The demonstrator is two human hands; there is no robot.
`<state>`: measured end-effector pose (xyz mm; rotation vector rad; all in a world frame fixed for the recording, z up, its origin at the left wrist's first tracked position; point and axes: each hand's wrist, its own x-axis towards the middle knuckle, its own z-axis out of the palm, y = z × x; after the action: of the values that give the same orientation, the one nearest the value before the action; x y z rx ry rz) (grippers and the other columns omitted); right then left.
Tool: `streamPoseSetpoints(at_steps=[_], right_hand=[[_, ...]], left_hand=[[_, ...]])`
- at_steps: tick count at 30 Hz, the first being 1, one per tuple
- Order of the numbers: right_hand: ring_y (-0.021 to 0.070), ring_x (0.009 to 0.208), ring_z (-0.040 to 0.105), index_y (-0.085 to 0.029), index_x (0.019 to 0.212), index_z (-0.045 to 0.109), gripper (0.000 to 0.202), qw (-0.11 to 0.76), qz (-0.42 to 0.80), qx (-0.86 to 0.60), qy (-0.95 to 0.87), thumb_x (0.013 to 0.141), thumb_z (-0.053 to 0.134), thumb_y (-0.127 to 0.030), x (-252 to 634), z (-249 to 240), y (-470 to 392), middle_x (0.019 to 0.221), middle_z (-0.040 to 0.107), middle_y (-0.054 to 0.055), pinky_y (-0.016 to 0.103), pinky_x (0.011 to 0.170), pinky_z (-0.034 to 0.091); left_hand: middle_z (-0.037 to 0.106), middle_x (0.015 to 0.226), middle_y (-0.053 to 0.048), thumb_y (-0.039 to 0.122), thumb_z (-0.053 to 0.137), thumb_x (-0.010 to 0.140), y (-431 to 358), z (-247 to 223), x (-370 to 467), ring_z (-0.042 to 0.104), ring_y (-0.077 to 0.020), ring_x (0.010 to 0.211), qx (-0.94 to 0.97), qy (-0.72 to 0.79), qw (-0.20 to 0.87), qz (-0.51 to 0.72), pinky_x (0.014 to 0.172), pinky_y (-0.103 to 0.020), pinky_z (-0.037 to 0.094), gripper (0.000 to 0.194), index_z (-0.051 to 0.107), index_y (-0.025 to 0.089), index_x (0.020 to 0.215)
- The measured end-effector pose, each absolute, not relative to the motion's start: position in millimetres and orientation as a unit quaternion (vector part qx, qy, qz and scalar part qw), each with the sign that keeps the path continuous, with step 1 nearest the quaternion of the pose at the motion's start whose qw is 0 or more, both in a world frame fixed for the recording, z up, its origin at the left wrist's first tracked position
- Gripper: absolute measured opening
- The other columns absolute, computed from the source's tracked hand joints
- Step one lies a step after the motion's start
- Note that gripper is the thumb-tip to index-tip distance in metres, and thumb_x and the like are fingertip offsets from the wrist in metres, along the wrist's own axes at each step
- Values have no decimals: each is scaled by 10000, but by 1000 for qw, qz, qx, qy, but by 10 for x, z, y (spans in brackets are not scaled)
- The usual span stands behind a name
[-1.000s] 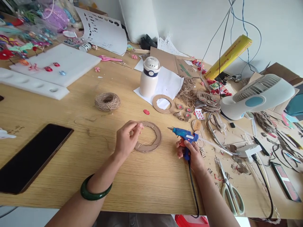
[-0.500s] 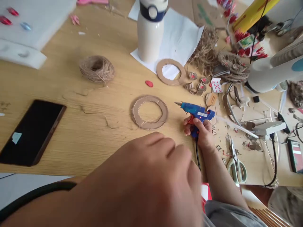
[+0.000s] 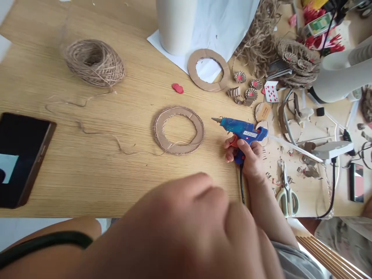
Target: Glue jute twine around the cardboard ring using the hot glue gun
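Note:
My right hand (image 3: pixel 250 157) is closed around the grip of a blue hot glue gun (image 3: pixel 240 128), its metal nozzle pointing left above the table. My left hand (image 3: pixel 200 228) is raised close to the camera, large and blurred, with its back towards me. Its fingers are curled, and whatever they hold, if anything, is hidden. A cardboard ring (image 3: pixel 158 130) edged with twine lies left of the nozzle, and a loose strand of twine trails from it. The ball of twine (image 3: pixel 94 64) sits farther left. Beyond the first ring lies a second cardboard ring (image 3: pixel 193 73), partly on white paper.
A white bottle (image 3: pixel 176 27) stands at the back, near red paper discs (image 3: pixel 177 88). A black phone (image 3: pixel 21 170) lies at left. On the right are scissors (image 3: pixel 287 195), corrugated rosettes (image 3: pixel 251 93), a power strip (image 3: pixel 333 149) and scraps.
The view has tilted down and come closer to the table. My left hand has shifted slightly down and right in view. My right hand keeps holding the glue gun.

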<state>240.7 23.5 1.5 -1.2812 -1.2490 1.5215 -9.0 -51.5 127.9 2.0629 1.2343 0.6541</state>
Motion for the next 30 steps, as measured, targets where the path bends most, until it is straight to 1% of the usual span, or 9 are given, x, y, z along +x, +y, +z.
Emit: streamPoseSetpoints(at_steps=[3, 5, 7, 9, 13, 16, 19, 24, 30], right_hand=[[143, 469, 599, -191, 861, 699, 278, 394, 606, -502, -475, 902, 688, -465, 2419, -5, 233, 671, 697, 24, 285, 486, 489], [149, 472, 594, -190, 862, 698, 301, 391, 607, -508, -471, 887, 696, -490, 2426, -16, 232, 674, 697, 29, 286, 473, 478], [149, 479, 584, -188, 852, 697, 317, 386, 605, -513, -471, 888, 689, -503, 2423, -19, 234, 683, 698, 35, 289, 478, 479], [143, 490, 581, -186, 847, 700, 312, 387, 605, -517, -466, 897, 682, -494, 2401, -6, 241, 721, 710, 45, 287, 491, 485], [132, 510, 599, -179, 839, 710, 307, 370, 598, -537, -465, 889, 699, -481, 2298, 114, 282, 816, 730, 55, 287, 517, 505], [132, 509, 613, -172, 818, 712, 342, 347, 572, -549, -501, 904, 686, -502, 2213, 283, 328, 748, 707, 40, 279, 522, 496], [136, 490, 602, -171, 807, 703, 395, 332, 552, -541, -541, 924, 645, -543, 2137, 409, 348, 629, 655, 17, 276, 521, 479], [124, 459, 563, -169, 786, 652, 426, 340, 520, -553, -555, 922, 627, -573, 2001, 311, 246, 582, 610, 2, 267, 490, 439], [107, 422, 471, -175, 793, 624, 372, 300, 443, -568, -625, 969, 568, -498, 2020, 202, 117, 516, 522, -32, 255, 446, 372]], left_hand=[[725, 1088, -22, 188, 587, 969, -278, 960, -183, 693, -223, 1007, 861, 392, 239, 219, 934, -420, 601, 145, 683, 264, 1047], [660, 1272, -104, 188, 654, 939, -197, 641, -300, 624, -280, 1191, 853, 438, 175, 222, 1042, -466, 546, 245, 638, 172, 1183], [612, 1335, -157, 226, 747, 879, -187, 346, -399, 563, -331, 1268, 850, 461, 158, 200, 1102, -517, 492, 417, 599, 120, 1255], [643, 1269, -149, 204, 737, 883, -210, 146, -444, 591, -316, 1207, 845, 470, 145, 209, 1065, -497, 512, 391, 601, 117, 1239], [702, 1063, -94, 163, 646, 943, -191, 30, -379, 663, -256, 963, 840, 495, 77, 210, 848, -400, 567, 234, 626, 153, 1176], [694, 1006, -84, 214, 715, 908, -100, 29, -288, 670, -250, 886, 819, 532, 69, 202, 761, -365, 550, 311, 618, 156, 1198], [698, 1011, -72, 243, 790, 852, -9, 13, -215, 678, -243, 885, 788, 562, 112, 227, 743, -342, 536, 458, 570, 149, 1243], [702, 968, -31, 257, 786, 859, 86, -43, -161, 683, -204, 814, 714, 616, 154, 294, 678, -299, 501, 470, 520, 176, 1238], [696, 931, -18, 301, 878, 760, 101, -101, -168, 683, -224, 839, 720, 612, 174, 275, 751, -336, 517, 616, 541, 175, 1259]])
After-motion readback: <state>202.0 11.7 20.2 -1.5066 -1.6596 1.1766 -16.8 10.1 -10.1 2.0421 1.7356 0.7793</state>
